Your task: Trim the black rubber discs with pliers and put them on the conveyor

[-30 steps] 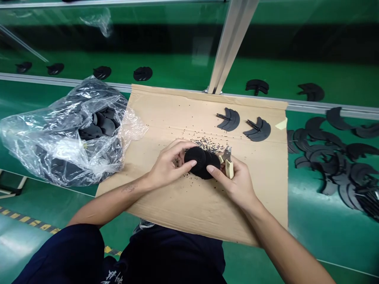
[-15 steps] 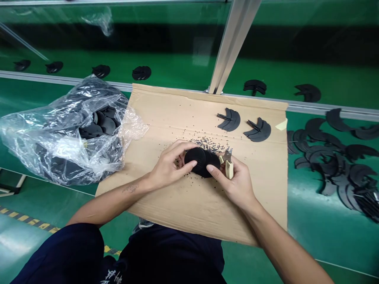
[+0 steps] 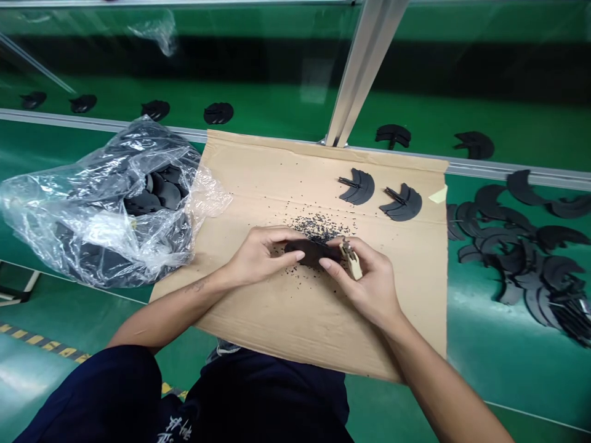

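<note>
Head view: fingers of the left hand (image 3: 261, 255) pinch the left end of a dark piece (image 3: 307, 252), thumb on top; the right hand (image 3: 369, 277) steadies its right end while also gripping cream-handled cutters (image 3: 351, 261), tip pointing toward the far edge. The piece sits above the middle of the cardboard sheet (image 3: 295, 323), long axis left to right, seen at a shallow slant. Black bits (image 3: 316, 224) scatter just beyond! Near the sheet's far right corner, two fan-shaped parts (image 3: 402, 203) aim their stems left. A plastic bag (image 3: 99, 197) overlaps its left edge; past its right edge, a heap of curved parts (image 3: 521, 246) covers the worktop (image 3: 478, 332).
</note>
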The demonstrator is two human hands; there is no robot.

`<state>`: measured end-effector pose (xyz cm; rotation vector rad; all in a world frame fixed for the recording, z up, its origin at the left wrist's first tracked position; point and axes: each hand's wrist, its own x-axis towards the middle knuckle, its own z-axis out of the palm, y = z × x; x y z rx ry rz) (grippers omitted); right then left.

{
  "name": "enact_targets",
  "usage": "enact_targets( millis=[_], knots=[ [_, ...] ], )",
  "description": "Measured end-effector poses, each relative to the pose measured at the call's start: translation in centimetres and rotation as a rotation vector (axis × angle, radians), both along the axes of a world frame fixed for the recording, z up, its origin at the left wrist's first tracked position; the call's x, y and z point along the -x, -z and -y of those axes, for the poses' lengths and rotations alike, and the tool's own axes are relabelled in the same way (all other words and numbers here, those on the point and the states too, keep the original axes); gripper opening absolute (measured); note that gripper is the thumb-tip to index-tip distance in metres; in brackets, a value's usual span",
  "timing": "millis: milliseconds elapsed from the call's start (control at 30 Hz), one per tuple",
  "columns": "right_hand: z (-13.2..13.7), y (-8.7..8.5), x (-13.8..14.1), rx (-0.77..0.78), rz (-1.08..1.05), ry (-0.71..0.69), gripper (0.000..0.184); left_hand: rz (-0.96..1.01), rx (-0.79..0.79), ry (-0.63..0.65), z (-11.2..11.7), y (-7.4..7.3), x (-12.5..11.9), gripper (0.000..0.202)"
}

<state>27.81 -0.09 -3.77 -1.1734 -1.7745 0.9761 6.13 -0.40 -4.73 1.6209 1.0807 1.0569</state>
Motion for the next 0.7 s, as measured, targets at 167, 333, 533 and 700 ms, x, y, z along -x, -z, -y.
enact_targets(
  millis=[167,333,533,700],
  knots=[
    [-0.1,-0.1,-0.4,-0.345,0.098,-0.105,0.021,-0.224,-0.368,0.038,0.5,-0.1,-0.1,0.019],
    [0.2,0.3,-0.4,-0.426,0.126,-0.192,0.019,-0.209,-0.433,0.038,0.4,0.0,-0.1,0.024],
    [0.2,0.9,-0.4,-0.478,-0.017,-0.203,0.022,-0.034,-0.404,0.021,0.2,-0.4,-0.1,0.028],
    [0.3,1.0,-0.3,-0.468,-0.021,-0.218,0.021,-0.045,-0.434,0.067,0.6,-0.5,-0.2,0.028]
  ],
)
